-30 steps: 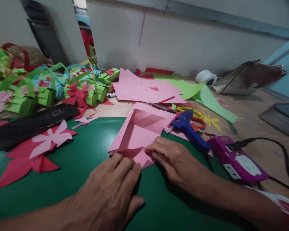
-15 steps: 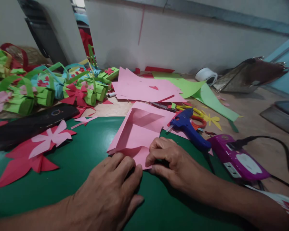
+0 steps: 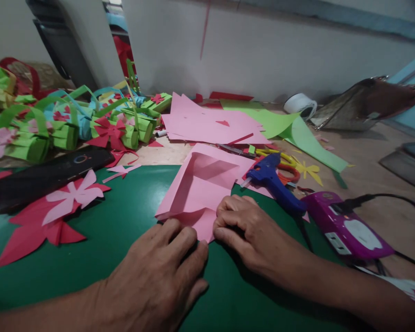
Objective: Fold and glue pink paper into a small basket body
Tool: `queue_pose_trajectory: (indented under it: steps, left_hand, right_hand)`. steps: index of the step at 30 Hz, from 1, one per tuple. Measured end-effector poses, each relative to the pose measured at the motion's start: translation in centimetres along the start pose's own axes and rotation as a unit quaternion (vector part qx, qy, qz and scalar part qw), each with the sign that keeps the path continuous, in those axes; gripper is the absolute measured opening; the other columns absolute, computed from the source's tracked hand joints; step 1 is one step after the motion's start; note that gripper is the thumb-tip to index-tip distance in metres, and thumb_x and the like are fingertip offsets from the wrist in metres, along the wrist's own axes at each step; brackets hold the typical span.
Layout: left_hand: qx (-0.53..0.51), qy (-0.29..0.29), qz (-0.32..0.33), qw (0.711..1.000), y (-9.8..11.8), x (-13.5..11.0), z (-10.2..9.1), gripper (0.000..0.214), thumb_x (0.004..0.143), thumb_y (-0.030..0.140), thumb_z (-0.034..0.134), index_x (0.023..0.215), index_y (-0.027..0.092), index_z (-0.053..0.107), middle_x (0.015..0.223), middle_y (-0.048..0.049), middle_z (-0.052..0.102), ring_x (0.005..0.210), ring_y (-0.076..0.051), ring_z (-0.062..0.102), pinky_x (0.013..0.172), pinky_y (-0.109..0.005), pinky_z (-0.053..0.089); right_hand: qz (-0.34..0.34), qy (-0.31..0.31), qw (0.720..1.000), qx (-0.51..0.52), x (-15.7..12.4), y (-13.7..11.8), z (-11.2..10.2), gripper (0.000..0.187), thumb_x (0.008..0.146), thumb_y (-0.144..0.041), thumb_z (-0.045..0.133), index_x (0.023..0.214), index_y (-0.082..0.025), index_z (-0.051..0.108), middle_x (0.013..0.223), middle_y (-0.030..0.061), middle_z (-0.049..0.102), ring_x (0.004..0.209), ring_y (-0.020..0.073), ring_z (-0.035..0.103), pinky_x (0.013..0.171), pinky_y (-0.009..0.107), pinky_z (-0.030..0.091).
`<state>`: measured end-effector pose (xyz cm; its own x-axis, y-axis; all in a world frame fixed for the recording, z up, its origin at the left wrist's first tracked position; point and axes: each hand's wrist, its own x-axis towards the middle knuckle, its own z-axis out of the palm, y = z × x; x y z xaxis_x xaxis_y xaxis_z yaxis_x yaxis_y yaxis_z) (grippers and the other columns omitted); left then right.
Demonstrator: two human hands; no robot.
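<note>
A folded sheet of pink paper (image 3: 212,186) lies on the green mat (image 3: 138,193), its sides creased up like a shallow tray. My left hand (image 3: 164,265) is curled over the near edge, gripping it with bent fingers. At the near right corner, my right hand (image 3: 245,230) pinches the paper between thumb and fingers. The fingertips partly cover the near flap. Just beyond my right hand rests a blue glue gun (image 3: 275,182).
Cut red petals (image 3: 31,235), a pink paper flower (image 3: 72,196) and a black phone (image 3: 51,175) lie left. Behind are green paper baskets (image 3: 134,127) and pink sheets (image 3: 207,122). Orange-handled scissors (image 3: 288,173), a purple power outlet (image 3: 352,228) and cables (image 3: 397,198) occupy the right.
My right hand's thumb has drawn in closer to its fingers at the paper's corner. Both hands stay on the paper, and the view has shifted slightly.
</note>
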<state>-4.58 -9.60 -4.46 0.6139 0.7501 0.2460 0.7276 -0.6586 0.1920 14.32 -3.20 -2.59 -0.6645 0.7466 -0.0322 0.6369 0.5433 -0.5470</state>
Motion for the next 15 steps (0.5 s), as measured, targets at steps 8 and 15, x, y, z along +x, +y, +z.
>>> queue_pose_trajectory:
  steps: [8, 15]
  left_hand:
    - [-0.007, 0.010, 0.003, 1.000, -0.03, -0.11, 0.21, 0.023, 0.092, 0.030, 0.042, 0.101, 0.018, 0.059, 0.092, -0.0054, 0.061, 0.083, -0.023, 0.053, 0.071, -0.039, 0.045]
    - [-0.005, 0.022, 0.015, 1.000, -0.31, -0.26, 0.35, 0.024, 0.092, 0.030, 0.041, 0.101, 0.018, 0.060, 0.091, -0.0059, 0.062, 0.083, -0.023, 0.054, 0.072, -0.040, 0.045]
  right_hand:
    - [-0.001, 0.040, 0.998, -0.048, 0.04, 0.15, 0.69, 0.021, 0.084, -0.014, 0.052, 0.065, -0.018, 0.047, 0.073, -0.0008, 0.049, 0.074, 0.0146, 0.043, 0.072, 0.034, 0.031]
    - [-0.011, 0.056, 0.996, -0.061, 0.10, 0.23, 0.94, 0.021, 0.083, -0.012, 0.052, 0.064, -0.018, 0.044, 0.071, -0.0007, 0.048, 0.072, 0.0147, 0.042, 0.071, 0.033, 0.031]
